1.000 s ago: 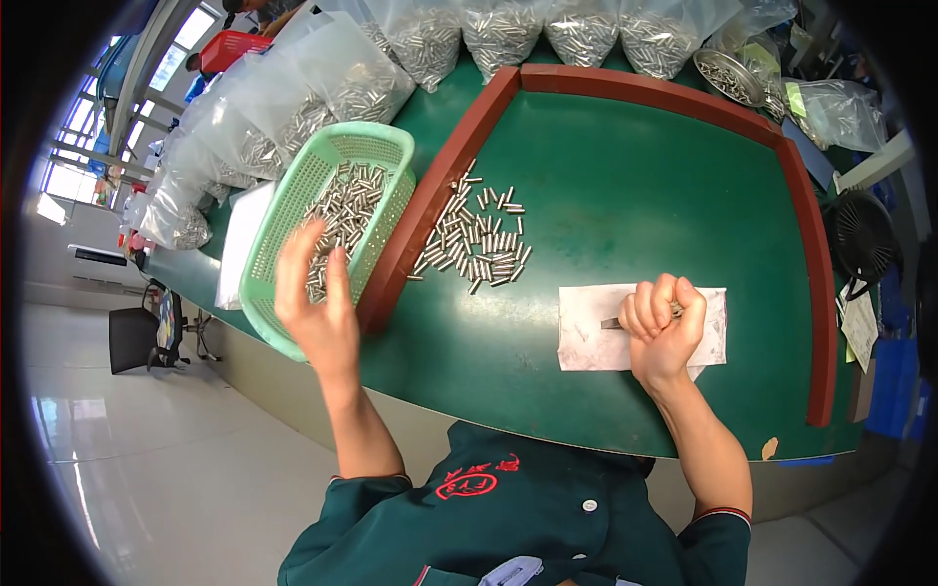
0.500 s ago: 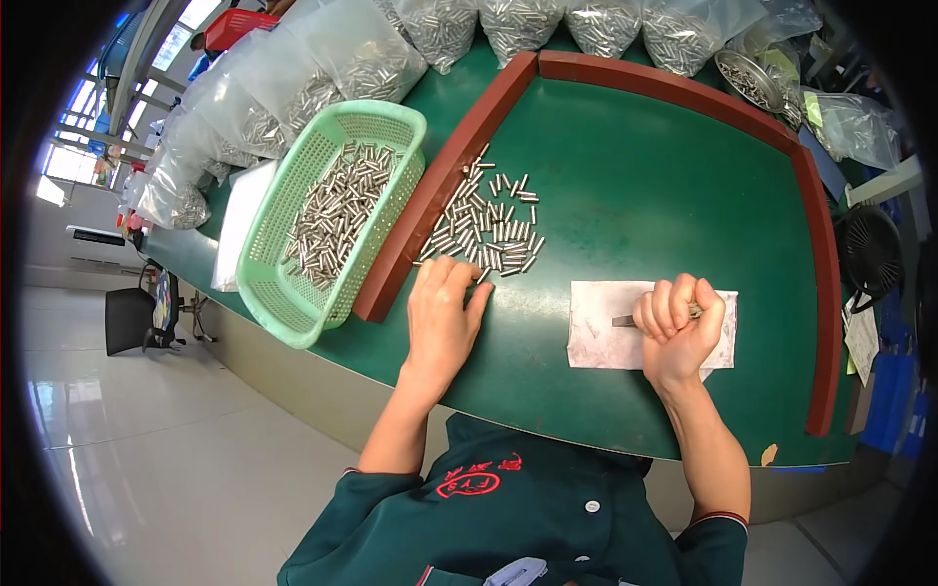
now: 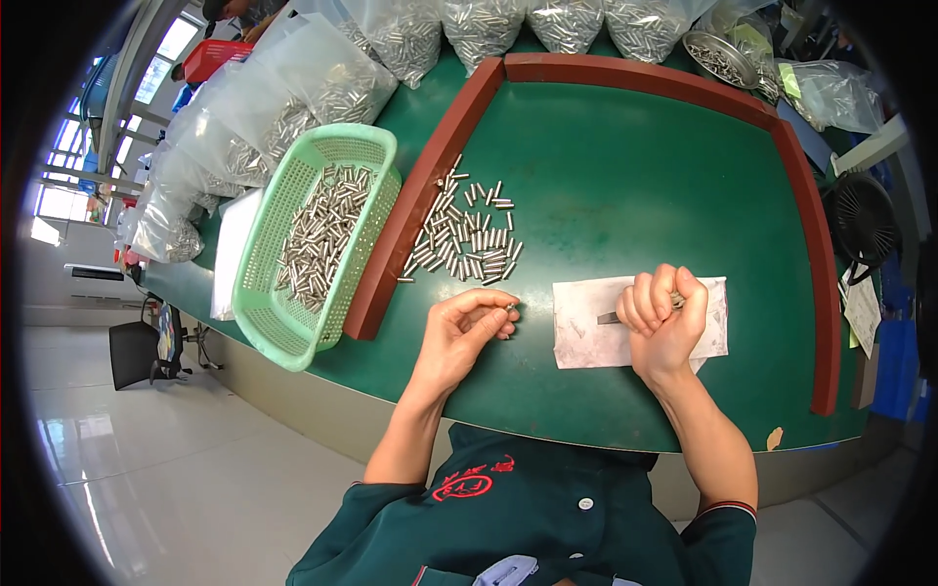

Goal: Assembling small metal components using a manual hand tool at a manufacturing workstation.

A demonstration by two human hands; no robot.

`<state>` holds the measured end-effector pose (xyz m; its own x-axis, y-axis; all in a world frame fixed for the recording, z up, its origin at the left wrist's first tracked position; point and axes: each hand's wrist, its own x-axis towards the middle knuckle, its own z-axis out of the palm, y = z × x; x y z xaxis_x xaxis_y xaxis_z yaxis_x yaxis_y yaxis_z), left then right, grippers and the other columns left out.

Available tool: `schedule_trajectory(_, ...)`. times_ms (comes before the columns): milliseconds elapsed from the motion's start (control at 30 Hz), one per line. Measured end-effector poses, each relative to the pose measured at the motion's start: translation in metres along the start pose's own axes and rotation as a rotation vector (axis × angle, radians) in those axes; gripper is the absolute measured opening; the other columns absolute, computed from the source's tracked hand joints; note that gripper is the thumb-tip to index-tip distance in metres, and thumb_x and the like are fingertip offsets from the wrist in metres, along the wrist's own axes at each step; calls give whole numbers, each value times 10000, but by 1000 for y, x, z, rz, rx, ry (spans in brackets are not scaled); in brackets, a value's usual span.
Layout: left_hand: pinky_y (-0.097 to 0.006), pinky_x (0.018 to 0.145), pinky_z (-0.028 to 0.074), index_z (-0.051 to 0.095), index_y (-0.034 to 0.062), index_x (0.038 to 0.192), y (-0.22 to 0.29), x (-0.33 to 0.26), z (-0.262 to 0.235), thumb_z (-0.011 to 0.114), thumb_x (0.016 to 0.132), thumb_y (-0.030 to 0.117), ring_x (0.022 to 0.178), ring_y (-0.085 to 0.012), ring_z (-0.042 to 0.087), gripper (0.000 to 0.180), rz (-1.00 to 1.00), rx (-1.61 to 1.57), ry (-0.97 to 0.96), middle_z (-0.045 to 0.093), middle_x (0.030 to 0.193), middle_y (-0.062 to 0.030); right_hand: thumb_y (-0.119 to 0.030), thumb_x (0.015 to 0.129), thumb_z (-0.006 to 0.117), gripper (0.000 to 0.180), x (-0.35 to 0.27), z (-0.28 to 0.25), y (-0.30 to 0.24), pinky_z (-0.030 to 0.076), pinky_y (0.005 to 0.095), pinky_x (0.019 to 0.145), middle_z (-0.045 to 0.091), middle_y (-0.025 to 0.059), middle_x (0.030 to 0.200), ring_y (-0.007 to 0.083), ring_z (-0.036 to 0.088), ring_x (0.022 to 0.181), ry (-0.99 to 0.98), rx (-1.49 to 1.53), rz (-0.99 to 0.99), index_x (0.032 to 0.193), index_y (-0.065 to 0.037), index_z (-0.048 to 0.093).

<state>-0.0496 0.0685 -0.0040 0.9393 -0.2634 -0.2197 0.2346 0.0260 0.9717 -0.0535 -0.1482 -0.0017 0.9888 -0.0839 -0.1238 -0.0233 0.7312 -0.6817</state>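
Observation:
My left hand is closed in a pinch, with the shiny tip of a small metal pin showing at the fingertips. It hovers just in front of a loose pile of short silver pins on the green table. My right hand makes a fist around a tool with a flat metal blade, which sticks out on the left. Most of that tool is hidden by the fingers, so its kind is unclear. Beneath the fist lies a stained whitish cloth.
A light-green perforated basket of pins stands left of the dark-red rail. Clear bags of pins line the back and left. A metal bowl and a black fan are at right. Another person is far left.
My left hand has drawn back from the pile toward the right, now pinching a pin. The right hand keeps its grip over the cloth. The whole view has shifted slightly.

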Motion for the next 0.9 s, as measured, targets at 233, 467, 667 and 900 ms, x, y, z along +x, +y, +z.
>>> schedule_trajectory(233, -216, 692, 465, 581, -32, 955, 1, 0, 1, 516, 844, 10, 738, -95, 563, 136, -5, 21, -6, 601, 835, -65, -270, 866, 290, 390, 0, 0, 0, 181, 253, 411, 243, -5, 423, 89, 167, 390, -3, 12, -4, 511, -110, 259)
schedule_trajectory(467, -227, 663, 466, 577, -33, 890, 0, 0, 4, 531, 810, -37, 712, -113, 567, 91, 8, 38, 26, 604, 826, -86, -254, 872, 283, 389, 0, -1, 0, 174, 254, 406, 243, -3, 423, 87, 169, 393, -27, 18, -26, 513, -105, 264)
schedule_trajectory(667, -219, 662, 462, 552, -21, 864, -2, -2, 4, 547, 797, -43, 725, -107, 563, 71, 12, 36, 23, 596, 842, -84, -251, 871, 291, 391, -1, -2, 1, 171, 253, 402, 245, -2, 423, 86, 170, 392, -31, 18, -31, 510, -103, 264)
schedule_trajectory(900, -199, 696, 443, 544, -24, 870, -2, -6, 19, 556, 792, -45, 753, -82, 553, 82, 53, 192, -26, 586, 848, -49, -221, 876, 305, 393, -2, -5, 4, 165, 243, 390, 245, -4, 429, 78, 178, 393, -46, 22, -84, 507, -91, 273)
